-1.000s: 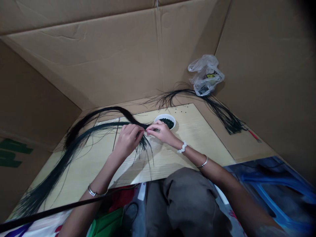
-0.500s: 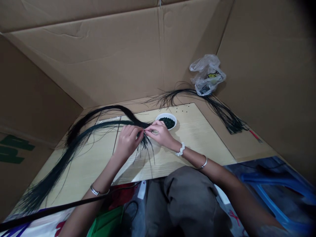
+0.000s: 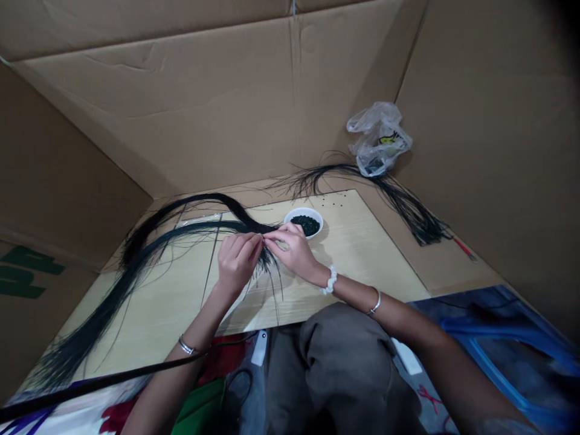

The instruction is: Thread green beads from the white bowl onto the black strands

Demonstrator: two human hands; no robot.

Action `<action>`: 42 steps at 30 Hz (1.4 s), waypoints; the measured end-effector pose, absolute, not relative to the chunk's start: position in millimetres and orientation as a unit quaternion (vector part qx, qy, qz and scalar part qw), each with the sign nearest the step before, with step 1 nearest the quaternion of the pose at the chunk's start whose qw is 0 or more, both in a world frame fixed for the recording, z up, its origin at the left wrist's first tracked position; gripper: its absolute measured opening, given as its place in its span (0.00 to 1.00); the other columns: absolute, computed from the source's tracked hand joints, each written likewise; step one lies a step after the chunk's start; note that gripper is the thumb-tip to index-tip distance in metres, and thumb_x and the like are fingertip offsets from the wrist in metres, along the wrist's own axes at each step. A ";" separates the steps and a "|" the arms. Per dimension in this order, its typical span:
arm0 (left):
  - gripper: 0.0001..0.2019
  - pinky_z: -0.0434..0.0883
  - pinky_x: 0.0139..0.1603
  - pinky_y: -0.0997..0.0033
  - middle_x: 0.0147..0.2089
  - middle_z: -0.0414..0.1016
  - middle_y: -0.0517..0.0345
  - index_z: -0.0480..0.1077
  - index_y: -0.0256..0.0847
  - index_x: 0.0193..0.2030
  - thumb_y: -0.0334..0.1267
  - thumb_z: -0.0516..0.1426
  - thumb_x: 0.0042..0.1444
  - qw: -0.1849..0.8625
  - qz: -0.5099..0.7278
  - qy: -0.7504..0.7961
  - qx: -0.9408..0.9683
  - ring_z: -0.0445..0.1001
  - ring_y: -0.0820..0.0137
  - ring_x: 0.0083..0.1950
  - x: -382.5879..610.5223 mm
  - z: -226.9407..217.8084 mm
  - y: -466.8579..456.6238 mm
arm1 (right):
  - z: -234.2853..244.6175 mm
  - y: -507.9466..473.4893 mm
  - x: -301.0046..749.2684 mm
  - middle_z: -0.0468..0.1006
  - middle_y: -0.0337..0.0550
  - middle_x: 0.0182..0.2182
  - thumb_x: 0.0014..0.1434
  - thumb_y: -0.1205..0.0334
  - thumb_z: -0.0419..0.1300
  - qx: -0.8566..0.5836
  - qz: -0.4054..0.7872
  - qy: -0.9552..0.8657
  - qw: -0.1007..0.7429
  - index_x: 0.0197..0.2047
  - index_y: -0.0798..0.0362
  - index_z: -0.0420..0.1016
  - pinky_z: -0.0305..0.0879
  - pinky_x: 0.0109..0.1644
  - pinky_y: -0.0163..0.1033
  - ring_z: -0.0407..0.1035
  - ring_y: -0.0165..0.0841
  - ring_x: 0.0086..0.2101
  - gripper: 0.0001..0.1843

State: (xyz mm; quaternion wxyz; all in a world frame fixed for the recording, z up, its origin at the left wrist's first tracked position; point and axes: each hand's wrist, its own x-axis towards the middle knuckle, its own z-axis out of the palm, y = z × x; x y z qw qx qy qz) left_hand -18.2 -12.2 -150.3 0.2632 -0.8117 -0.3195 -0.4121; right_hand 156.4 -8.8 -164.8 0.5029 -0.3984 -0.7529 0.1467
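My left hand (image 3: 236, 261) and my right hand (image 3: 290, 251) meet at the middle of a pale wooden board (image 3: 362, 254). Both pinch the end of a long bundle of dark strands (image 3: 136, 260) that sweeps away to the left and down to the board's near left corner. Loose strand ends fan out below my fingers. A small white bowl of dark beads (image 3: 304, 222) stands just behind my right hand.
Cardboard walls (image 3: 217, 103) close in the board at the back and both sides. A second bundle of dark strands (image 3: 403, 205) lies at the back right under a clear plastic bag (image 3: 379, 138). My knee (image 3: 344, 356) is below the board; a blue stool (image 3: 493, 350) is at right.
My hands have shifted slightly toward me and stayed pinched together on the strands. The bundle and bowl lie as before.
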 end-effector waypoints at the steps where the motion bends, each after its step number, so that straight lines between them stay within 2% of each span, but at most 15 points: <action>1: 0.07 0.68 0.40 0.65 0.39 0.80 0.51 0.72 0.40 0.45 0.28 0.61 0.60 0.265 -0.415 -0.318 -0.810 0.76 0.65 0.39 -17.6 -150.8 -12.2 | -164.7 -9.3 156.5 0.82 0.41 0.37 0.65 0.63 0.62 -0.397 0.144 -0.753 0.506 0.42 0.51 0.82 0.58 0.50 0.44 0.69 0.35 0.41 0.06; 7: 0.09 0.67 0.38 0.65 0.39 0.81 0.51 0.72 0.40 0.44 0.28 0.63 0.58 0.272 -0.429 -0.312 -0.803 0.76 0.64 0.38 -14.6 -153.7 -10.4 | -158.7 -11.1 159.2 0.82 0.41 0.37 0.65 0.63 0.62 -0.406 0.151 -0.749 0.501 0.42 0.51 0.82 0.58 0.51 0.44 0.69 0.35 0.42 0.06; 11: 0.04 0.69 0.44 0.63 0.40 0.80 0.53 0.72 0.41 0.43 0.32 0.60 0.62 0.159 -0.464 -0.370 -0.789 0.76 0.65 0.42 -10.2 -152.6 -15.1 | -153.7 -10.1 160.7 0.82 0.39 0.35 0.63 0.62 0.64 -0.434 0.194 -0.723 0.502 0.41 0.50 0.81 0.57 0.52 0.44 0.70 0.35 0.42 0.05; 15: 0.13 0.71 0.54 0.60 0.53 0.77 0.48 0.70 0.41 0.55 0.38 0.56 0.66 -0.040 -0.476 -0.424 -0.769 0.75 0.63 0.54 -5.8 -156.2 -19.2 | -151.5 -7.3 161.5 0.83 0.39 0.35 0.63 0.63 0.64 -0.414 0.251 -0.682 0.548 0.40 0.51 0.81 0.61 0.51 0.43 0.72 0.34 0.40 0.04; 17: 0.17 0.70 0.59 0.57 0.60 0.73 0.45 0.66 0.41 0.61 0.40 0.53 0.68 -0.100 -0.450 -0.423 -0.780 0.72 0.62 0.60 -6.0 -163.3 -15.1 | -150.6 -5.2 161.8 0.83 0.40 0.36 0.63 0.63 0.62 -0.378 0.292 -0.662 0.577 0.39 0.52 0.81 0.64 0.51 0.41 0.72 0.33 0.40 0.05; 20: 0.18 0.65 0.66 0.52 0.64 0.69 0.43 0.65 0.40 0.62 0.41 0.53 0.67 -0.107 -0.431 -0.398 -0.803 0.67 0.60 0.66 -10.0 -176.4 0.7 | -147.4 -0.2 162.8 0.82 0.42 0.39 0.63 0.60 0.62 -0.345 0.351 -0.626 0.605 0.39 0.53 0.80 0.67 0.51 0.39 0.73 0.33 0.43 0.07; 23: 0.21 0.61 0.69 0.49 0.67 0.67 0.42 0.63 0.40 0.64 0.42 0.52 0.67 -0.089 -0.395 -0.396 -0.824 0.63 0.59 0.69 -17.8 -183.3 23.7 | -142.1 7.8 165.0 0.82 0.44 0.41 0.61 0.55 0.63 -0.335 0.411 -0.584 0.615 0.40 0.53 0.79 0.70 0.51 0.40 0.75 0.34 0.44 0.10; 27: 0.21 0.64 0.66 0.53 0.63 0.71 0.42 0.65 0.37 0.63 0.42 0.50 0.68 -0.070 -0.348 -0.407 -0.842 0.68 0.60 0.64 -30.7 -177.7 54.2 | -136.3 19.5 169.6 0.82 0.44 0.39 0.58 0.52 0.66 -0.300 0.498 -0.525 0.622 0.40 0.53 0.77 0.72 0.52 0.41 0.77 0.34 0.43 0.13; 31: 0.17 0.67 0.59 0.56 0.51 0.79 0.45 0.75 0.38 0.49 0.44 0.48 0.69 -0.074 -0.293 -0.399 -0.866 0.75 0.60 0.54 -39.9 -166.3 72.5 | -135.5 26.8 174.1 0.83 0.44 0.38 0.55 0.52 0.67 -0.287 0.517 -0.495 0.637 0.39 0.53 0.76 0.72 0.53 0.41 0.77 0.34 0.42 0.14; 34: 0.19 0.67 0.55 0.58 0.45 0.81 0.47 0.76 0.38 0.43 0.46 0.48 0.69 -0.084 -0.265 -0.385 -0.880 0.76 0.61 0.48 -37.7 -158.5 74.2 | -137.8 29.7 176.4 0.83 0.44 0.37 0.55 0.52 0.68 -0.280 0.523 -0.483 0.644 0.39 0.53 0.76 0.72 0.51 0.40 0.77 0.34 0.41 0.14; 42: 0.19 0.70 0.52 0.60 0.40 0.80 0.50 0.75 0.41 0.37 0.46 0.47 0.69 -0.157 -0.325 -0.327 -0.873 0.77 0.62 0.45 10.8 -125.0 53.7 | -136.2 26.3 192.6 0.83 0.45 0.40 0.53 0.50 0.69 -0.308 0.510 -0.476 0.646 0.38 0.53 0.77 0.73 0.48 0.40 0.76 0.34 0.39 0.16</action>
